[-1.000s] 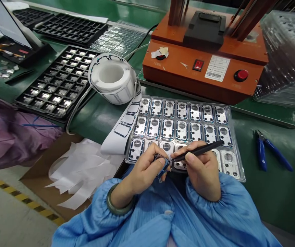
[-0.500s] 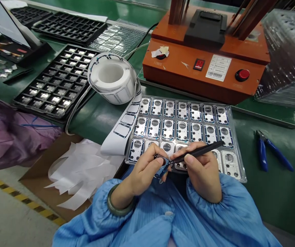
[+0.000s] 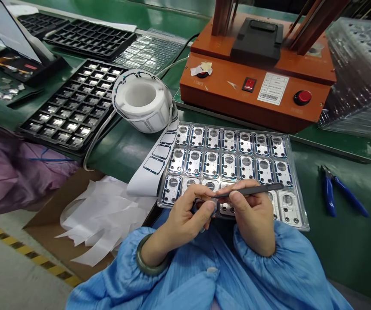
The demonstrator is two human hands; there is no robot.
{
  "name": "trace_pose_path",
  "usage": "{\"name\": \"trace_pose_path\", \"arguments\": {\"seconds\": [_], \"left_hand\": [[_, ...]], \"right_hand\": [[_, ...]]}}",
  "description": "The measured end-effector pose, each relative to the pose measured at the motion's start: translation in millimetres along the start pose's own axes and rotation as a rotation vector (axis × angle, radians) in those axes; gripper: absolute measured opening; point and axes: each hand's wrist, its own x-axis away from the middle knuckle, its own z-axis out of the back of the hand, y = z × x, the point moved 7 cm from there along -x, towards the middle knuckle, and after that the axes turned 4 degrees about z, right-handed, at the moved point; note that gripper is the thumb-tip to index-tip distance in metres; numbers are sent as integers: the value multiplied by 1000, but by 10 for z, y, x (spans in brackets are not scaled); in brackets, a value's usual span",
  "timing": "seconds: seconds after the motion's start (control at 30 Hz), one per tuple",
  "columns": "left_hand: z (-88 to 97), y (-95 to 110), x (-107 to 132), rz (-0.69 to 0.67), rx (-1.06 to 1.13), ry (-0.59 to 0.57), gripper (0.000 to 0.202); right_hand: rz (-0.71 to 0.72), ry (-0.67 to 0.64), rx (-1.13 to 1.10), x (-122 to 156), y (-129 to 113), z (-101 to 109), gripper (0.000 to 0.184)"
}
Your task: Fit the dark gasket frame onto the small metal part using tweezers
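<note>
Closed at the fingertips, my left hand (image 3: 185,219) holds a small metal plate (image 3: 199,202) with a blue edge, now mostly hidden behind the fingers. Black tweezers (image 3: 253,189) lie nearly level in my right hand (image 3: 254,219), pinched between thumb and fingers. Their tip meets the left fingertips above the plate. Behind both hands sits a clear plastic tray (image 3: 297,193) with rows of silver plates, many framed in blue. A roll of adhesive frames on white backing (image 3: 148,125) stands left of the tray, its strip trailing toward me.
An orange machine (image 3: 224,97) stands behind the tray. Blue-handled cutters (image 3: 329,193) lie at right, near stacked clear trays (image 3: 360,86). At left are a black tray of metal parts (image 3: 72,103), a box of white backing scraps (image 3: 104,219) and another person's pink sleeve (image 3: 20,168).
The tweezers have tilted from slanting upward to nearly level. My left hand has turned the plate so its blue face is mostly out of sight, and the left thumb has shifted right.
</note>
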Motion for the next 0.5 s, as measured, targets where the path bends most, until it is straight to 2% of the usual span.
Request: {"name": "trace_pose_path", "arguments": {"seconds": [0.17,0.4,0.5], "left_hand": [[38,-38,21,43,-86,120,10],[8,-25,22,44,-37,146,16],[17,-8,19,48,-3,186,19]], "right_hand": [[22,19,99,6,-25,-10,9],[164,88,171,72,-128,-8,12],[230,112,127,96,-152,4,14]]}}
